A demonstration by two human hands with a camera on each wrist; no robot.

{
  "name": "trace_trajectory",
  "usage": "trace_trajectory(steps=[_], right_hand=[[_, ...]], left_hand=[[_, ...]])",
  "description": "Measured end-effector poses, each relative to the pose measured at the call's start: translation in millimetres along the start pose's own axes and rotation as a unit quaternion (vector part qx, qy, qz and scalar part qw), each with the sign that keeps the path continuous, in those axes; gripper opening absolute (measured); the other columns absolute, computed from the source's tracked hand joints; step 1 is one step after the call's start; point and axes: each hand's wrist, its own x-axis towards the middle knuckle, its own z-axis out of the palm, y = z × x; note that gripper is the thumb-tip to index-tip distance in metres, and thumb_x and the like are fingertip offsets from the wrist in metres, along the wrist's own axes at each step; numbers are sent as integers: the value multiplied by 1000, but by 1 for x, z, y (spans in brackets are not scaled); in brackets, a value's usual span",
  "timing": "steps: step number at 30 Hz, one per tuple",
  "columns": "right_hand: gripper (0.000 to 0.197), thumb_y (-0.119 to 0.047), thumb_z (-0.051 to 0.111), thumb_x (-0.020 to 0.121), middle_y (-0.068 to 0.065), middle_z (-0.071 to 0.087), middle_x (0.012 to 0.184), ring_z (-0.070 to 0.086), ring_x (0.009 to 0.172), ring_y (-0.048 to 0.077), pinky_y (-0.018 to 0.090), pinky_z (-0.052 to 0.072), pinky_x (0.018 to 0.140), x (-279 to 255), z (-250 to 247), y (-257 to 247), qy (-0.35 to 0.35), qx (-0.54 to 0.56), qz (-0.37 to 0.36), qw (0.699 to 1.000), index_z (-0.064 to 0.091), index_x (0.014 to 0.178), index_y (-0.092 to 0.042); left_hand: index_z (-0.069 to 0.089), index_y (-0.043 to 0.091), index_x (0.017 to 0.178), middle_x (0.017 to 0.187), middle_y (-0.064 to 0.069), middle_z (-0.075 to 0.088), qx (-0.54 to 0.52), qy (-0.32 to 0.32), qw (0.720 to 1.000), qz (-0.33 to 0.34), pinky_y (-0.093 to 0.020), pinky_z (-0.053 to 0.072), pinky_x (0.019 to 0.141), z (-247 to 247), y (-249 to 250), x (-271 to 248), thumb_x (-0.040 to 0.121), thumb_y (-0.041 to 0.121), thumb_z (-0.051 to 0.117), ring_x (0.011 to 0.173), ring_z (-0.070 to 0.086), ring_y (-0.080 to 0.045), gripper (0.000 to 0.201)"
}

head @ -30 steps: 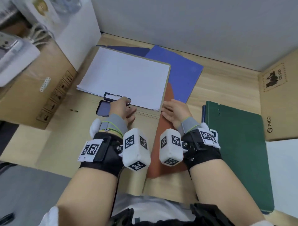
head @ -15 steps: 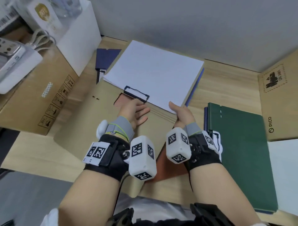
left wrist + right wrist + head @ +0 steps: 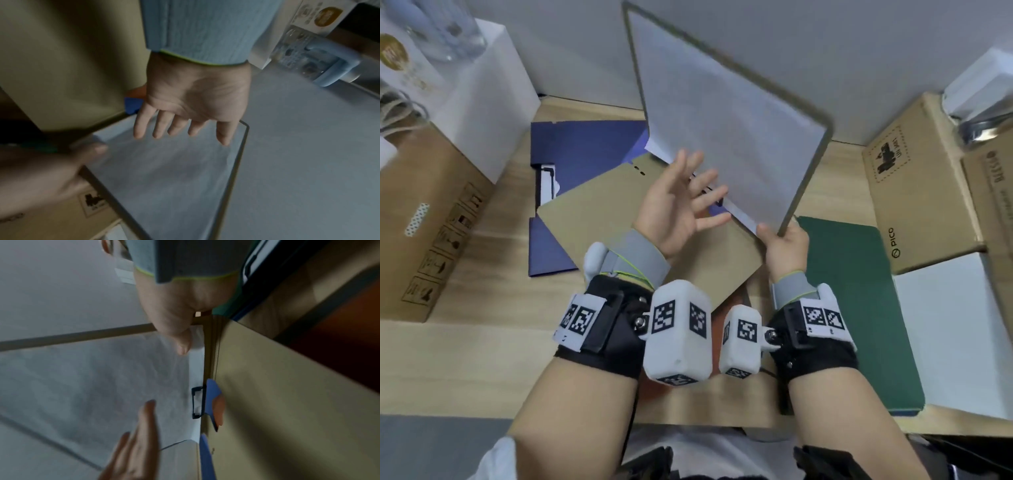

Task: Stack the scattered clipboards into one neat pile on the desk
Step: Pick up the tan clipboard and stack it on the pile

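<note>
A clipboard holding white paper (image 3: 722, 130) stands tilted steeply up over the desk. My right hand (image 3: 782, 240) grips its near right corner, thumb on the paper (image 3: 92, 378). My left hand (image 3: 681, 202) hovers open with fingers spread in front of the paper's lower edge, by the black clip (image 3: 198, 402); whether it touches is unclear. A tan board (image 3: 599, 219) lies flat beneath, meeting the raised board's lower edge. A blue clipboard (image 3: 582, 147) lies at the back left, a green one (image 3: 859, 308) at the right, and an orange-brown one (image 3: 734, 296) shows under the tan board.
A large cardboard box (image 3: 424, 222) and a white box (image 3: 493, 102) flank the desk on the left. Cardboard boxes (image 3: 914, 192) and a white sheet (image 3: 948, 335) lie on the right. A grey wall (image 3: 825, 51) stands close behind.
The paper clipboard has swung up from lying flat to a steep tilt, held at its corner by my right hand. My left hand has lifted off and spread open.
</note>
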Motion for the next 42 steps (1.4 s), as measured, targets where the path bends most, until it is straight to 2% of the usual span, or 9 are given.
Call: trace_trajectory(steps=[4, 9, 15, 22, 28, 31, 36, 39, 42], right_hand=[[55, 29, 40, 69, 10, 59, 111, 53, 102, 18, -5, 33, 84, -1, -5, 20, -75, -127, -66, 987, 64, 112, 4], [77, 25, 28, 68, 4, 54, 132, 43, 129, 23, 22, 26, 111, -1, -4, 38, -161, -228, -41, 959, 63, 120, -19], [71, 19, 39, 66, 8, 43, 142, 33, 138, 29, 41, 23, 118, 1, 7, 42, -215, -184, 43, 958, 60, 116, -28], [64, -10, 58, 81, 14, 17, 154, 27, 139, 28, 34, 22, 117, 5, 12, 40, -152, -220, 135, 954, 38, 140, -24], [58, 4, 62, 79, 6, 52, 126, 53, 100, 19, 24, 49, 78, 6, 11, 26, -48, 44, 220, 973, 43, 133, -6], [21, 11, 60, 78, 6, 75, 76, 67, 74, 19, 29, 59, 67, 5, 9, 1, -57, 227, 252, 939, 63, 96, 0], [15, 8, 60, 78, 3, 74, 74, 67, 81, 22, 33, 56, 81, 8, -4, -53, -76, 305, 131, 940, 65, 87, -3], [20, 8, 60, 78, -7, 74, 70, 68, 72, 9, 22, 56, 71, -4, -16, -90, -133, 297, -9, 946, 66, 82, -11], [30, 3, 69, 65, -17, 71, 69, 62, 71, -2, 12, 48, 71, -14, -37, -112, -170, 155, -182, 956, 74, 80, -23]], left_hand=[[58, 27, 103, 84, 6, 70, 8, 45, 999, 27, -46, 53, 85, -14, 12, -2, 94, 53, 33, 84, 68, -18, 37], [56, 17, 118, 90, -2, 65, 48, 213, 976, -9, -23, 54, 48, -53, 0, -6, 91, 24, 53, 66, 67, -13, 27], [47, 6, 132, 126, -16, 62, 110, 383, 915, 61, -46, 49, 100, -105, -41, -7, 65, -6, 57, 108, 63, -30, 69], [59, 12, 124, 139, -18, 32, 304, 471, 828, -20, -42, 44, 104, -109, -43, -17, 77, 7, 54, 124, 41, -35, 47], [50, 13, 131, 141, -15, 35, 271, 444, 854, 2, -29, 43, 99, -107, -33, -23, 79, 7, 58, 96, 46, -22, 53], [58, 10, 116, 137, -15, 50, 243, 394, 886, 15, -37, 43, 104, -98, -23, -20, 51, 26, 70, 109, 58, -29, 67], [33, 10, 148, 151, -2, 39, 165, 234, 958, 25, -35, 29, 112, -44, 7, -7, 83, 11, 65, 139, 37, -20, 72], [46, 18, 136, 110, 5, 55, 68, 78, 994, 21, -40, 49, 86, -1, 29, -6, 80, 23, 64, 109, 51, -22, 60], [54, 17, 81, 65, 2, 58, 72, 5, 997, 29, -36, 57, 69, 33, 41, 1, 85, 37, 56, 77, 54, -21, 21]])
